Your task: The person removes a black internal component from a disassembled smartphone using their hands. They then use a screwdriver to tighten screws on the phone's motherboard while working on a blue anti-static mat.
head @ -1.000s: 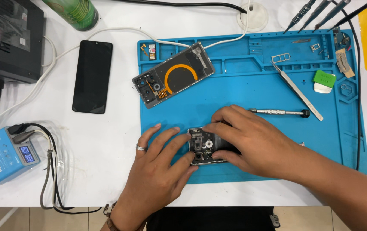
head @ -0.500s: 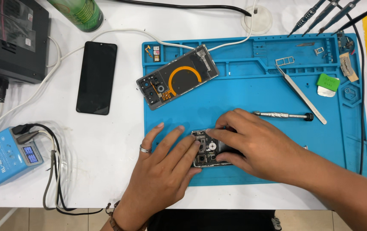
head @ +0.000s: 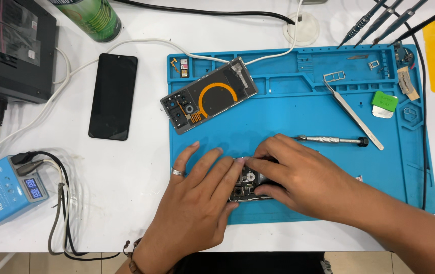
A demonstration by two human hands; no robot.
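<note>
An opened phone (head: pixel 248 185), its circuit boards exposed, is pinned on the lower middle of the blue work mat (head: pixel 298 122) by both hands. It is pressed from the left by the left hand (head: pixel 197 203), whose fingers are spread and laid flat against its edge rather than closed around it. From the right it is pinched by the right hand (head: pixel 303 180), thumb beneath and fingertips above, closed onto the phone's top edge (much of the device is hidden under that hand).

Just beyond the right hand's knuckles a small screwdriver (head: pixel 331 139) is laid flat on the mat, and past it, up and to the right, a pair of tweezers (head: pixel 353 115) lies slanted. Above the grip, well apart, a detached back cover (head: pixel 210 95) with an orange ring is seen. In the mat's shallow top compartments small parts are kept: tiny pieces (head: pixel 181 65) at the left corner, metal card trays (head: pixel 334 76) farther right. A dark phone (head: pixel 113 96) lies off the mat, up and left of the left hand.
</note>
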